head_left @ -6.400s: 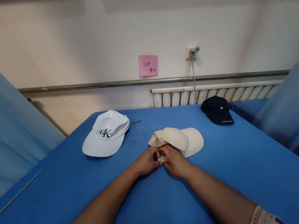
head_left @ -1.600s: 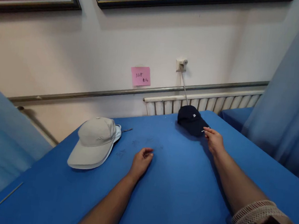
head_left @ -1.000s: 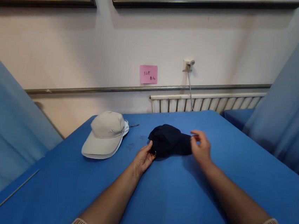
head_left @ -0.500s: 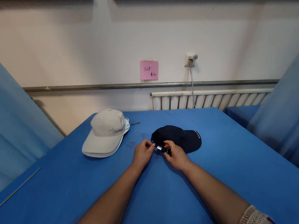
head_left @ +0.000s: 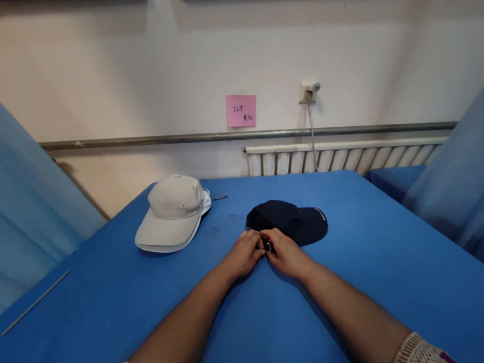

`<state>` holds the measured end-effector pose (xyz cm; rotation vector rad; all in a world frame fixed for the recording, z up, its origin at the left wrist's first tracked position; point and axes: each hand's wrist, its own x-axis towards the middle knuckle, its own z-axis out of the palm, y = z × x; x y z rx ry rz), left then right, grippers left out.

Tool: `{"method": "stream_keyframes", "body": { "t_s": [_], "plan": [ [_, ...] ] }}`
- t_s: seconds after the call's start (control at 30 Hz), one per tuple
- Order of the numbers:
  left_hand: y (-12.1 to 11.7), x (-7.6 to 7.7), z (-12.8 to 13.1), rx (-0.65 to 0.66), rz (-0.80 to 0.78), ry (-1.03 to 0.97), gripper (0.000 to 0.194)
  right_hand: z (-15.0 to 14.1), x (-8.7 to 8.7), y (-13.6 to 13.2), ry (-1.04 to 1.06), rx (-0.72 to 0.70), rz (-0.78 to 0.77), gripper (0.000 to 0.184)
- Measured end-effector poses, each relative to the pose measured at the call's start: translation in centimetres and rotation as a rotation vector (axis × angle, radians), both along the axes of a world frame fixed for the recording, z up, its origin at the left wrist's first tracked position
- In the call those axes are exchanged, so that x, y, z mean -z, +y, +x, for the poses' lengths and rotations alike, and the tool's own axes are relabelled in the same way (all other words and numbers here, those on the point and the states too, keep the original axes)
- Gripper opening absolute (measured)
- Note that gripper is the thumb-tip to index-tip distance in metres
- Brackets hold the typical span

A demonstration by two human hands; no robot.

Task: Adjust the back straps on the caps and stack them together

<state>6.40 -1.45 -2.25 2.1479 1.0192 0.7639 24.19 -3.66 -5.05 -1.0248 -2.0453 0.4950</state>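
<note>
In the head view, a dark navy fabric baseball cap (head_left: 279, 216) lay near the middle of a broad blue cloth-covered tabletop (head_left: 380, 257), its brim pointing right and its back opening toward the person. Both bare hands met at that opening: the left hand (head_left: 244, 254) had its fingers curled in and pinched at the cap's back strap, while the right hand (head_left: 285, 253), just beside it, was bent nearly closed around the same strap, a small metal buckle (head_left: 268, 246) showing between them. To the left, well apart from the hands, a light grey fabric cap (head_left: 174, 206) sat over a white cap (head_left: 207, 201), whose edge showed beneath and behind it. A thin straight pale stick (head_left: 35, 302) lay near the tabletop's left edge. On the wall beyond, a square pink paper note (head_left: 241, 111) hung above a long metal rail (head_left: 177, 140), left of a white wall socket (head_left: 307, 93).
</note>
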Motion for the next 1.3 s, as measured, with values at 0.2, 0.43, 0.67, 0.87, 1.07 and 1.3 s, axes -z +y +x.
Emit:
{"method": "stream_keyframes", "body": {
  "t_s": [0.2, 0.43, 0.67, 0.87, 1.07, 1.3],
  "plan": [
    [0.5, -0.5, -0.5, -0.056, -0.526, -0.587, 0.014, 0.6, -0.2, 0.2, 0.117, 0.040, -0.029, 0.036],
    [1.0, 0.3, -0.5, -0.071, -0.369, -0.432, 0.030, 0.9, -0.4, 0.3, 0.270, 0.093, -0.037, 0.036],
    [0.5, 0.0, 0.1, -0.125, -0.077, -0.207, 0.012, 0.8, -0.2, 0.0, 0.202, 0.111, -0.070, 0.022],
    [0.1, -0.9, -0.1, -0.099, -0.055, -0.119, 0.005, 0.5, 0.0, 0.1, 0.337, 0.074, -0.029, 0.007],
    [-0.7, -1.6, 0.3, -0.155, -0.063, -0.147, 0.010, -0.1, -0.6, -0.7, 0.325, 0.102, -0.056, 0.020],
    [-0.1, -0.9, -0.2, -0.180, 0.000, -0.028, 0.013, -0.2, -1.2, -1.0, 0.444, 0.165, -0.026, 0.014]
  ]
}}
